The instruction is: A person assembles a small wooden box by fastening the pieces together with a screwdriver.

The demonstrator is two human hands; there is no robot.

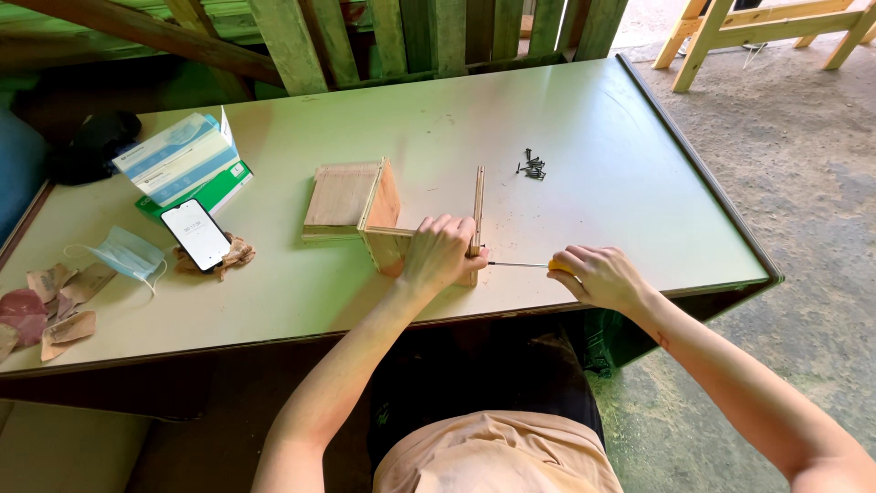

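Open table (584, 119) surface is left at upper centre and lower left of the frame; passage is blocked by the wooden box (365, 215), scattered screws (532, 166) and phone (195, 234).

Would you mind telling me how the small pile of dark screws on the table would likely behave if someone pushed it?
The screws lie loose in a heap, so a push would probably scatter them. The table looks smooth, so they would likely slide or roll. Being small and thin, they are probably fiddly to pick up singly.

A phone (195, 234), face mask (130, 253), boxes (180, 159) — and what look like sandpaper scraps (57, 306).
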